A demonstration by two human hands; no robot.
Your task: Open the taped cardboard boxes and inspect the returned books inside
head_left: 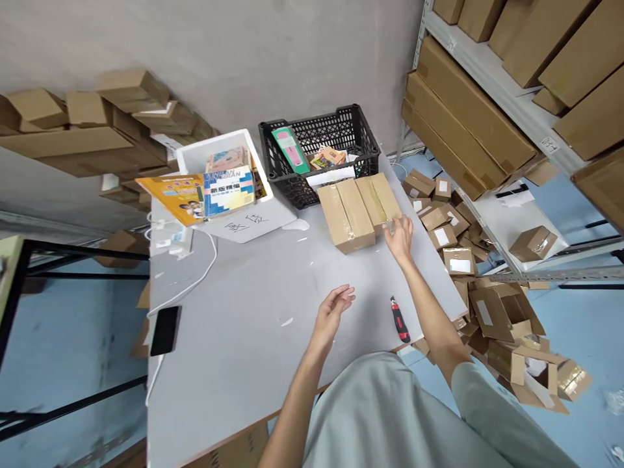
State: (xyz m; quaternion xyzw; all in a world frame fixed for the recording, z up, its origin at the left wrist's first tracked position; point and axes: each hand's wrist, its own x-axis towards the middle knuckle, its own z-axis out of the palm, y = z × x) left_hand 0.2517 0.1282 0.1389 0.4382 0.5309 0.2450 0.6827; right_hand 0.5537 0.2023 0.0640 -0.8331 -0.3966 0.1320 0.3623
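Observation:
Two taped cardboard boxes lie side by side on the grey table [234, 344]: a left box [345, 211] and a right box [379, 198]. My right hand [400, 237] touches the near right corner of the right box, fingers apart. Over the table, in front of the boxes, my left hand [335, 309] is held with fingers apart and nothing in it. A red and black utility knife [400, 320] lies near the front edge, below my right hand.
Behind the boxes stands a black crate [361, 170]; left of it, a white foam box [248, 224] holds books [229, 190]. A phone [166, 330] and white cable [199, 281] lie at left. Cardboard boxes [459, 261] crowd the floor beside a metal shelf [502, 71].

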